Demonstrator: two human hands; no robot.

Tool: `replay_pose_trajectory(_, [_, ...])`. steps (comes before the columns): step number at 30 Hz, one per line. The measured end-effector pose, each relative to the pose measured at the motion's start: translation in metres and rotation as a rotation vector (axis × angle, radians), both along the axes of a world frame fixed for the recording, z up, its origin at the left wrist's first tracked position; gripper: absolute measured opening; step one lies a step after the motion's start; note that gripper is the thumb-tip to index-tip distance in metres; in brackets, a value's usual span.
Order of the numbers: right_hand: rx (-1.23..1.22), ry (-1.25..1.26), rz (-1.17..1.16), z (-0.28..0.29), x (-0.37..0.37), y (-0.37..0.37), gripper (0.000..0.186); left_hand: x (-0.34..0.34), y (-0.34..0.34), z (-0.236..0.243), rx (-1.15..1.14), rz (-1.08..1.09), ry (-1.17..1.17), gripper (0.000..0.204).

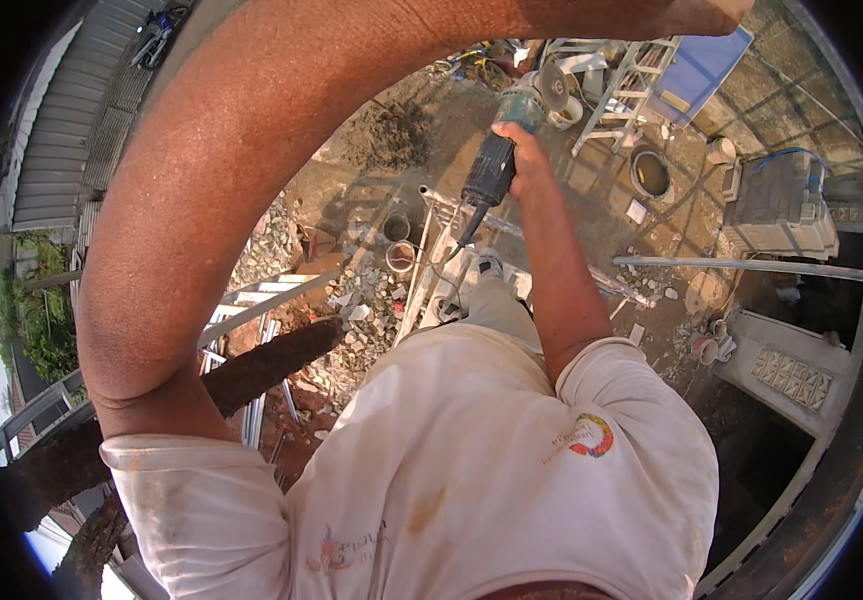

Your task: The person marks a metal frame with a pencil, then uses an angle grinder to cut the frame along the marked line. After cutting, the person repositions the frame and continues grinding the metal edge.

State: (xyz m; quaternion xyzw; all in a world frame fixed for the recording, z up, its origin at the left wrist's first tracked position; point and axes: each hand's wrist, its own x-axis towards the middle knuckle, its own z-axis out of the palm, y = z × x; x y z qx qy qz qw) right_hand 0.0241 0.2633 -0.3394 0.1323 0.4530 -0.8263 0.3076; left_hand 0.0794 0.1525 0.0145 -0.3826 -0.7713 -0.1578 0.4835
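My right hand (519, 160) grips a dark green and black angle grinder (486, 170), its disc (554, 88) tilted up and its cord hanging down toward my legs. My left arm arches across the upper view, and my left hand (713, 15) is cut off by the top edge, its fingers too hidden to read. Below that hand, in the picture, lie an aluminium ladder (623, 95) and a blue board (696, 70). My foot (487, 268) stands among the pale rails and planks of a scaffold (431, 245) beneath the grinder.
Buckets (400, 257), rubble (351, 340) and a round tub (650, 172) lie on the ground below. A pale pole (741, 266) crosses at right, near stacked grey blocks (776, 205) and dark openings. A dark rough beam (276, 365) runs at lower left; corrugated roofing (46, 150) lines the far left.
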Motion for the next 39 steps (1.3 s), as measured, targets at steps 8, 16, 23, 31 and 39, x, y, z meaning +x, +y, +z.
replay_pose_trajectory(8, [-0.077,-0.072,0.156,0.027,-0.011,-0.040,0.035,0.133,-0.080,-0.271,0.539,0.402,-1.234,0.040])
replay_pose_trajectory(16, [-0.052,-0.134,0.280,0.017,-0.002,-0.097,0.043,0.144,-0.086,-0.316,1.013,0.397,-1.205,0.037])
replay_pose_trajectory(23, [-0.005,-0.179,0.437,0.007,0.009,-0.126,0.042,0.155,-0.093,-0.361,1.433,0.142,-1.152,0.018])
replay_pose_trajectory(31, [0.000,-0.186,0.534,0.004,0.027,-0.137,0.042,0.171,-0.067,-0.371,1.545,0.166,-1.037,0.040])
replay_pose_trajectory(39, [0.038,-0.166,0.617,-0.006,0.041,-0.142,0.036,0.195,-0.064,-0.372,1.609,0.089,-1.044,0.044])
